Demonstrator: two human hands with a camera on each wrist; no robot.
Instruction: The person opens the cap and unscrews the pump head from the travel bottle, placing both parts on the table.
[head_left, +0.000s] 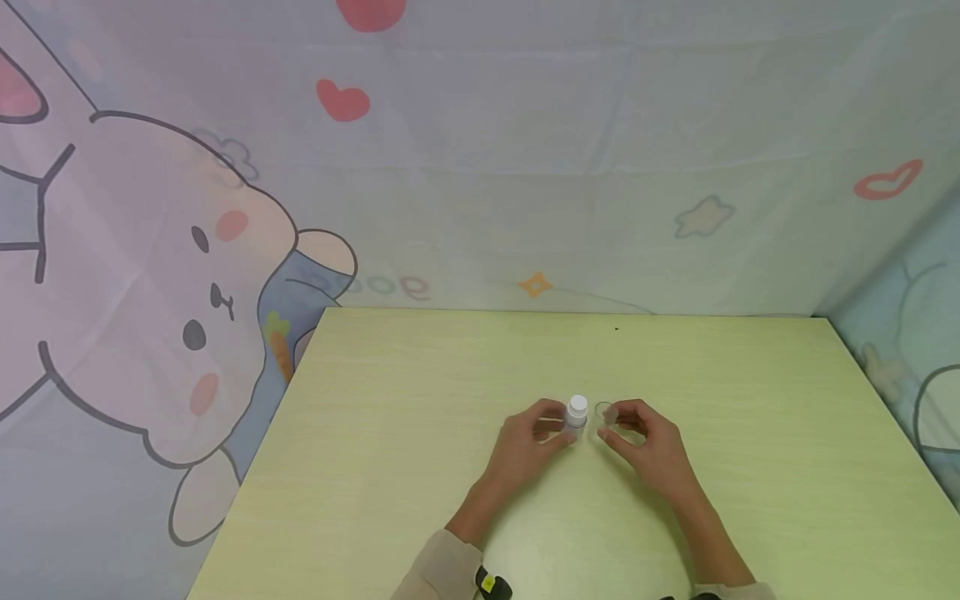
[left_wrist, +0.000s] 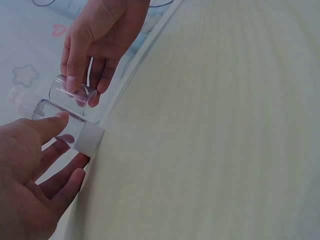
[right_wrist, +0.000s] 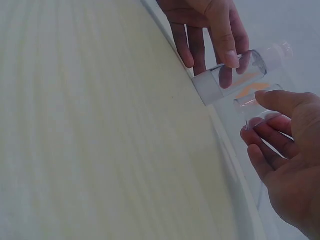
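A small bottle (head_left: pixel 577 407) with a clear middle and a white top stands upright over the table in the head view. My left hand (head_left: pixel 525 440) grips its clear body (left_wrist: pixel 70 120) between thumb and fingers. A white band (left_wrist: pixel 90 139) rings the bottle's lower end in the left wrist view. Just to the right, my right hand (head_left: pixel 654 443) pinches a clear, cup-like cover (head_left: pixel 603 410). Thumb and fingers hold the cover's wall (right_wrist: pixel 242 104) in the right wrist view, close beside the bottle.
Both hands are over a pale yellow-green wooden table (head_left: pixel 420 375). A printed cloth (head_left: pixel 480 208) with a cartoon animal, hearts and stars hangs behind it and along the sides. A tiny dark speck (head_left: pixel 617 328) lies near the table's back edge.
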